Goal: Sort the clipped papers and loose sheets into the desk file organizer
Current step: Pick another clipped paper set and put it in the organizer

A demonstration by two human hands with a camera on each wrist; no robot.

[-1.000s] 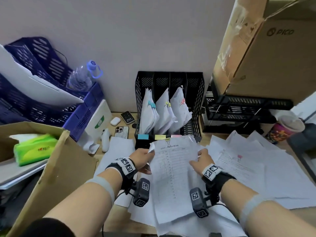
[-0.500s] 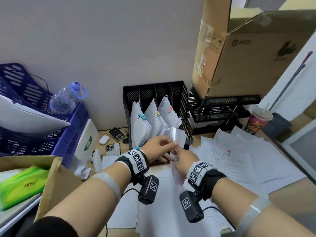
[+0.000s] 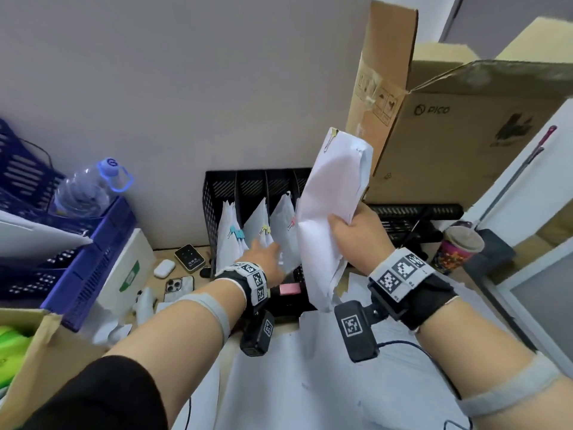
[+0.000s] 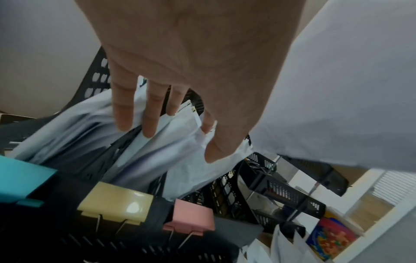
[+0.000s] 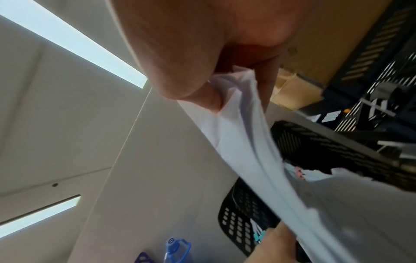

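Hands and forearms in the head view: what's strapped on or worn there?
Each wrist carries a black strap with a white band of square black-and-white markers. Under the left hand and right hand hangs a small black camera block with its own marker; thin dark cables trail from the blocks. A grey band circles each forearm. A black sleeve covers the left upper arm.

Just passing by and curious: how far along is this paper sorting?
Partly done. Three slots of the black organizer already hold clipped bundles. The right hand grips another bundle with a yellow clip, raised above the organizer, while the left hand reaches open-fingered to the filed papers. Loose sheets are left on the desk.
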